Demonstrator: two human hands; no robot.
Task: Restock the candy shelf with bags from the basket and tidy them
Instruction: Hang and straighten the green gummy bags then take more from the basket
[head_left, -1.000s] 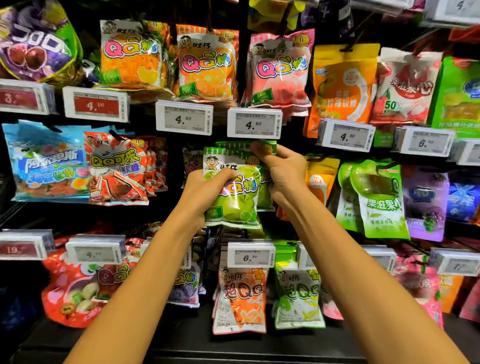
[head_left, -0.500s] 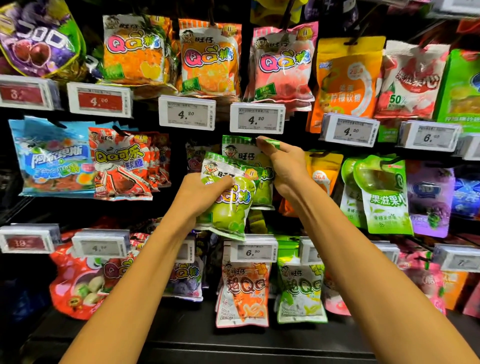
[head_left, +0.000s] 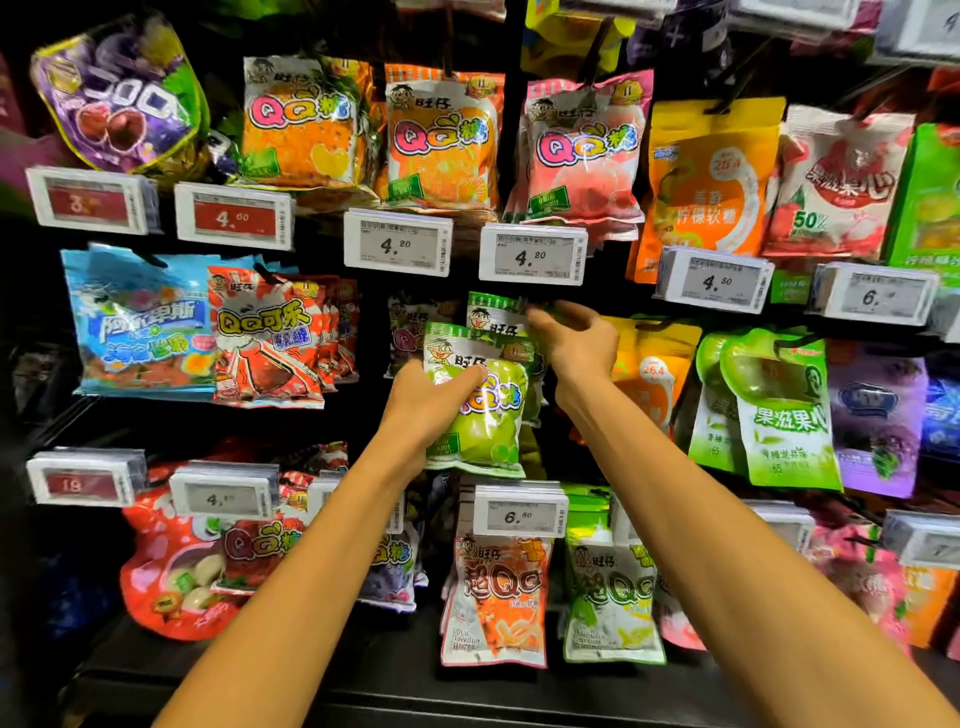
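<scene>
My left hand (head_left: 431, 405) grips a green apple QQ candy bag (head_left: 488, 410) by its left side, in front of the middle row of the shelf. Behind it hangs another green QQ bag (head_left: 493, 312) on a peg. My right hand (head_left: 576, 343) reaches to the top right corner of that hanging bag, with fingers curled around its edge just under the 4.20 price tag (head_left: 532, 254). The basket is out of view.
Rows of hanging candy bags fill the shelf: orange QQ bags (head_left: 441, 140) and pink QQ bags (head_left: 584, 150) above, red cola bags (head_left: 265, 343) at left, green pouches (head_left: 784, 410) at right. Price tags (head_left: 517, 514) stick out below my hands.
My left hand has lowered the front green bag slightly and pulled it off the others. My right hand has slid a little right along the hanging bag's top.
</scene>
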